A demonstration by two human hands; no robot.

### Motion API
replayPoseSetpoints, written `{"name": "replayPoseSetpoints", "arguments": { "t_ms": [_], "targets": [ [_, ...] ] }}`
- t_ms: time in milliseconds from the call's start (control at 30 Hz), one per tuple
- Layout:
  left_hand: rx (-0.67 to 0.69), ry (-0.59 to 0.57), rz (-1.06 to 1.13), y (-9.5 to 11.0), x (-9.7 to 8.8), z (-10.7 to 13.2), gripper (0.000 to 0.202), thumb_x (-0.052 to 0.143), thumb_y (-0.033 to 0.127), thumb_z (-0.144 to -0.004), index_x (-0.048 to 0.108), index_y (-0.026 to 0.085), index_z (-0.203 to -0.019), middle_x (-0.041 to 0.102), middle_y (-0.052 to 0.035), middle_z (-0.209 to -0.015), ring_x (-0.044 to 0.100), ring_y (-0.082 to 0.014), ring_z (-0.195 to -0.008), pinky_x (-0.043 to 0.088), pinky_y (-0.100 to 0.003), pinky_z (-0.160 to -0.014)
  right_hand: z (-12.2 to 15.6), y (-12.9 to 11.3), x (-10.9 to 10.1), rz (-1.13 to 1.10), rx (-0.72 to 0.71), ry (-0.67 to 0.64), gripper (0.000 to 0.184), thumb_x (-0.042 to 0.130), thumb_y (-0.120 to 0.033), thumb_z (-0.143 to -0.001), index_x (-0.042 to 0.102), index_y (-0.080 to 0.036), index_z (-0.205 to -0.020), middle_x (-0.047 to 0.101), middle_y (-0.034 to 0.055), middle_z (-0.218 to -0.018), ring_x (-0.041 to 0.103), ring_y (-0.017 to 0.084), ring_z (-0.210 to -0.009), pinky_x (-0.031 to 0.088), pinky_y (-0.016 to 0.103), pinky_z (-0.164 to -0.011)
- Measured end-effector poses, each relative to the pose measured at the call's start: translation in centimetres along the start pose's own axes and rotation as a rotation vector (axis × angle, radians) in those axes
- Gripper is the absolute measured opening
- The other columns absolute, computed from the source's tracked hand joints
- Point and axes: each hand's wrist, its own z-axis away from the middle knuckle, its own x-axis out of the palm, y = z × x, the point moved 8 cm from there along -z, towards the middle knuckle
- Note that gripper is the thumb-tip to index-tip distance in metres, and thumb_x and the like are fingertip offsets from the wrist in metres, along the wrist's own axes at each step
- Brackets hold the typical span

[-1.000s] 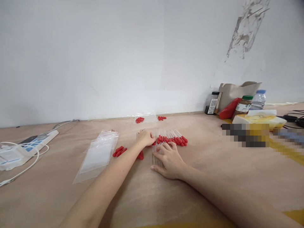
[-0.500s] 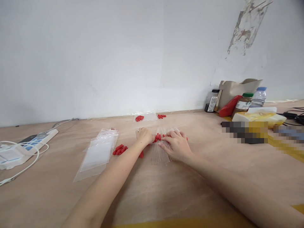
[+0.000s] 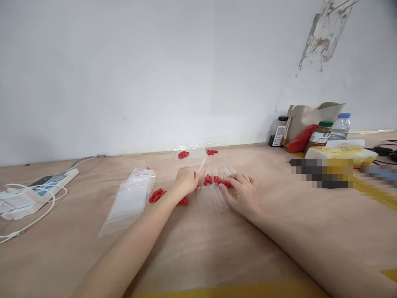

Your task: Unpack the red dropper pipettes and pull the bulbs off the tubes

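Note:
My left hand is closed, with a thin pale strip sticking up from its fingertips toward the wall. Just right of it lies a fanned row of thin clear plastic strips, with small red capsule-shaped pieces across their middle. Over the right part of that row, my right hand has its thumb and fingers curled at the red pieces, partly covering them. More red pieces lie in a loose pile on the table, partly behind my left forearm.
Flat clear plastic bags lie stacked on the left. Near the wall, a clear bag and two red clusters rest. A power strip with white cables sits far left. Bottles, a beige bag and a tissue pack stand right.
My left hand has drawn back slightly left, and a pale strip now shows raised from its fingers. My right hand has shifted right, uncovering more red pieces.

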Motion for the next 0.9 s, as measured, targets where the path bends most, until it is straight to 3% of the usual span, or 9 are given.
{"name": "replayPoseSetpoints", "arguments": {
  "t_ms": [100,167,300,467,600,900],
  "targets": [
    [0.145,0.002,0.007,-0.5,-0.9,4.0,0.018,0.037,0.027,-0.086,0.053,0.018,-0.088,0.063,-0.0046,-0.084,0.057,-0.0179,-0.08,0.042,-0.028,-0.069,0.0,-1.1,-1.1,-0.016,-0.082,0.029,0.03,0.05,-0.04,-0.079,0.059,-0.021,-0.101,0.058,0.0064,-0.098,0.051,0.018,-0.09,0.028,0.035,-0.083],
    [0.367,0.056,-0.018,-0.1,-1.0,6.9,0.017,0.037,0.029,-0.088,0.051,0.019,-0.085,0.061,-0.003,-0.081,0.056,-0.0172,-0.074,0.041,-0.028,-0.064,0.4,-2.5,-1.1,-0.046,-0.196,-0.039,0.043,0.051,-0.045,-0.077,0.054,-0.019,-0.11,0.056,0.0087,-0.106,0.049,0.021,-0.096,0.026,0.037,-0.088],
    [0.6,0.264,0.042,-0.8,-0.8,10.8,0.015,0.043,0.029,-0.087,0.05,0.018,-0.079,0.059,-0.0022,-0.075,0.054,-0.0152,-0.07,0.042,-0.028,-0.065,1.8,-5.4,0.0,-0.095,-0.419,-0.195,0.038,0.051,-0.044,-0.079,0.056,-0.023,-0.11,0.062,0.0046,-0.098,0.047,0.021,-0.1,0.019,0.042,-0.094],
    [0.668,0.342,0.191,-0.9,-0.4,11.5,0.005,0.052,0.022,-0.083,0.052,0.018,-0.085,0.06,-0.0012,-0.077,0.054,-0.0125,-0.071,0.043,-0.026,-0.068,2.8,-6.7,1.3,-0.139,-0.485,-0.236,0.024,0.046,-0.036,-0.084,0.062,-0.025,-0.098,0.062,-0.0008,-0.07,0.05,0.015,-0.08,0.015,0.044,-0.095],
    [0.687,0.365,0.229,-0.7,-0.7,11.5,0.01,0.055,0.022,-0.081,0.054,0.018,-0.09,0.061,-0.0022,-0.078,0.053,-0.0136,-0.073,0.042,-0.028,-0.069,2.9,-7.1,1.8,-0.133,-0.506,-0.27,0.023,0.043,-0.033,-0.086,0.064,-0.024,-0.087,0.058,-0.0011,-0.066,0.046,0.013,-0.073,0.015,0.042,-0.095],
    [0.747,0.254,0.069,0.0,-0.4,12.2,0.015,0.05,0.028,-0.084,0.061,0.019,-0.078,0.057,-0.0005,-0.065,0.047,-0.0138,-0.068,0.036,-0.03,-0.068,3.3,-7.3,0.8,-0.091,-0.554,-0.26,0.026,0.04,-0.027,-0.087,0.059,-0.02,-0.07,0.054,-0.0038,-0.058,0.044,0.009,-0.064,0.011,0.042,-0.095]
  ]
}}
